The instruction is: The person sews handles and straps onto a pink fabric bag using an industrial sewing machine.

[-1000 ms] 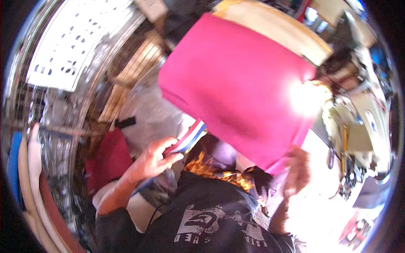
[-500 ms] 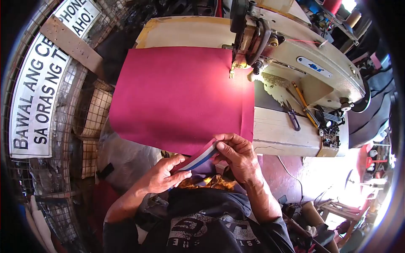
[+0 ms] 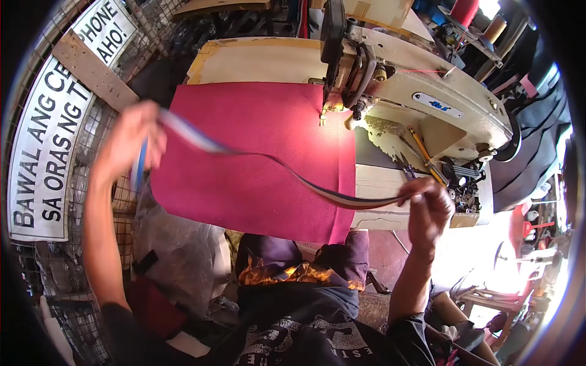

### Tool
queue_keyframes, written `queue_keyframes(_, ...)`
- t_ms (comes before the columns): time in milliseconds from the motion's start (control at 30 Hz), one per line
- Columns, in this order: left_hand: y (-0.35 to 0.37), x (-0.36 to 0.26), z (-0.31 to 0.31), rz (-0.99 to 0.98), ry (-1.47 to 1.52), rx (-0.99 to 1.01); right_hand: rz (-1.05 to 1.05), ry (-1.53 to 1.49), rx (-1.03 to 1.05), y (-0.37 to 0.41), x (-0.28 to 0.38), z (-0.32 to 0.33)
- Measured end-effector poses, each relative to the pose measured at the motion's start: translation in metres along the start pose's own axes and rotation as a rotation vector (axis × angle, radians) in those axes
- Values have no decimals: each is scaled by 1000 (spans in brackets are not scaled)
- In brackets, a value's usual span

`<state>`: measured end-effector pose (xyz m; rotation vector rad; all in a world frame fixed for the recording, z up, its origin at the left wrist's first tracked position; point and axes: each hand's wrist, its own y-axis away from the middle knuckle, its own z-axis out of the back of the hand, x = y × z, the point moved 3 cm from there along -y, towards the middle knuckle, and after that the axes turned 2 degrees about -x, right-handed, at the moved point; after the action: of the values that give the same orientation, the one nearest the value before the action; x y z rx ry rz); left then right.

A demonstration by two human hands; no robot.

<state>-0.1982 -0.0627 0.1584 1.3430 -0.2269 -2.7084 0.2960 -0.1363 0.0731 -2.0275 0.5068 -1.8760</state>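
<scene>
The strap (image 3: 351, 202) is suspended between both hands, above the cloth (image 3: 244, 177), in a slack curve that dips toward its right end.

Left hand (image 3: 129, 139): raised at the left edge of the cloth, in front of the wire mesh (image 3: 122, 235). Motion blur softens the outline. The grip is closed on the strap; a short blue-and-white length hangs below the hand.

Right hand (image 3: 429, 210): located over the right part of the worktop (image 3: 381, 183). The grip pinches the strap end between thumb and fingers.

The cloth lies flat on the worktop, its near edge extending over the person's lap. Its far right portion lies under the head of the sewing machine (image 3: 452, 104), where a lamp lights the surface. The snips (image 3: 404, 163) and a yellow tool (image 3: 427, 155) rest beside the machine, just beyond the right hand.

A lettered sign (image 3: 46, 152) is mounted on the mesh at the left. A clear plastic bag (image 3: 180, 244) is positioned below the cloth's left corner.
</scene>
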Motion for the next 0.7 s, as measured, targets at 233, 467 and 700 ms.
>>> queue_keyframes(233, -157, -80, -48, -836, -978, -868, 380, 801, 456, 3, -44, -68)
queue_keyframes(467, -3, -50, -208, -909, -357, -30, 310, 834, 443, 14, -61, -69)
queue_keyframes(700, 24, -23, -263, -937, -414, 1, 359, 820, 378, 16, -59, -69)
